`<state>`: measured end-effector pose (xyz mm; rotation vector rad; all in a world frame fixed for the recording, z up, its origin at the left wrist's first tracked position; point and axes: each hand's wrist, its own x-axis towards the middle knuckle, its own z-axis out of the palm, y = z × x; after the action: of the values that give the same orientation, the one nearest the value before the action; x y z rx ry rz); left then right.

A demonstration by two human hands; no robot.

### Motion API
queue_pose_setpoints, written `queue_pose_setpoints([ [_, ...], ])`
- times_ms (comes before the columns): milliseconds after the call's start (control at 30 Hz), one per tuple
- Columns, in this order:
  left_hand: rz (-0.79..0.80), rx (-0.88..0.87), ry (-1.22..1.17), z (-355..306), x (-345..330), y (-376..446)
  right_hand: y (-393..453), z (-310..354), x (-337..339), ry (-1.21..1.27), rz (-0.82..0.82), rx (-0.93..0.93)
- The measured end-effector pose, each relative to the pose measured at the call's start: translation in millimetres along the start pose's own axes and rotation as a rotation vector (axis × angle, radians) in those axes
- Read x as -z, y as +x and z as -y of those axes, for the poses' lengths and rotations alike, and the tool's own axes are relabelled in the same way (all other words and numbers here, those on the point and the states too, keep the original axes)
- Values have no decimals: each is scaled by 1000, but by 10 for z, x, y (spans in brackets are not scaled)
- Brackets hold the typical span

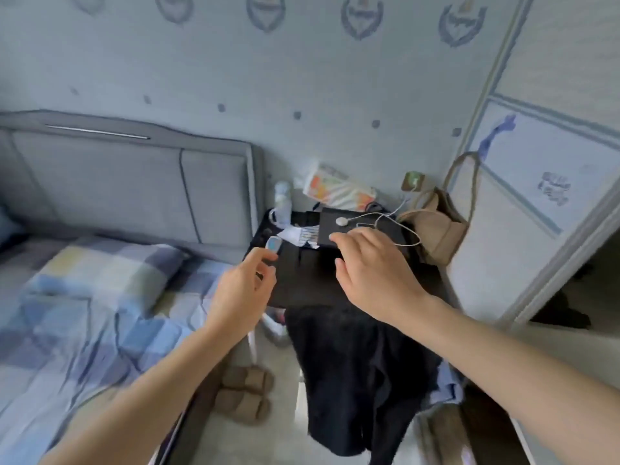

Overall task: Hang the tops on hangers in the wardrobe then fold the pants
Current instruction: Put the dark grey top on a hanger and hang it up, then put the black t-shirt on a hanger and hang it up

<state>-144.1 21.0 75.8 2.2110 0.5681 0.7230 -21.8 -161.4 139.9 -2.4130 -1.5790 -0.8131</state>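
A black garment (355,380) hangs down over the front of the dark bedside table (302,280), between the bed and the wardrobe. My left hand (245,293) hovers at the table's left edge with fingers loosely curled and nothing in them. My right hand (372,266) reaches over the table top, fingers spread and relaxed, above a flat black item (335,233) with a white charger cable on it. The wardrobe (550,203) stands at the right, with a dark gap (583,290) open at its lower right. No hanger is in sight.
The bed (84,313) with a checked blue cover and pillow fills the left. A bottle (282,199), a packet (339,187) and papers crowd the table's back. A beige bag (436,229) hangs by the wardrobe. Slippers (245,394) lie on the floor.
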Motion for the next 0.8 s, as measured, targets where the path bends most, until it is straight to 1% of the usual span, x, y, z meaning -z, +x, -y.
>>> queue_pose_setpoints([
  [167,-139,282,84,1237,1028,-809,428,1402,-618,192,89,218],
  [200,-156,312,93,1416,1132,-937,467,1590,-693,207,95,233],
  [267,-201,438,96,1914,1541,-1366,599,2268,-902,283,118,301],
  [300,-227,512,104,2213,1801,-1660,661,2717,-1026,335,166,338],
  [333,-248,555,95,2386,1884,-1825,665,2920,-1090,358,209,350],
  [367,-273,646,102,2679,2142,-2133,714,3381,-1220,398,263,391],
  [400,-289,715,98,2931,2294,-2372,729,3696,-1348,423,309,420],
  [567,-266,1043,56,3858,2814,-3409,659,4983,-1996,487,526,494],
  [633,-253,1190,52,4226,2965,-3778,577,5489,-2307,508,636,519],
  [700,-213,1292,61,4544,3014,-4070,465,5868,-2609,517,748,533],
  [800,-161,1418,75,5023,2976,-4439,281,6383,-3144,577,958,466],
])
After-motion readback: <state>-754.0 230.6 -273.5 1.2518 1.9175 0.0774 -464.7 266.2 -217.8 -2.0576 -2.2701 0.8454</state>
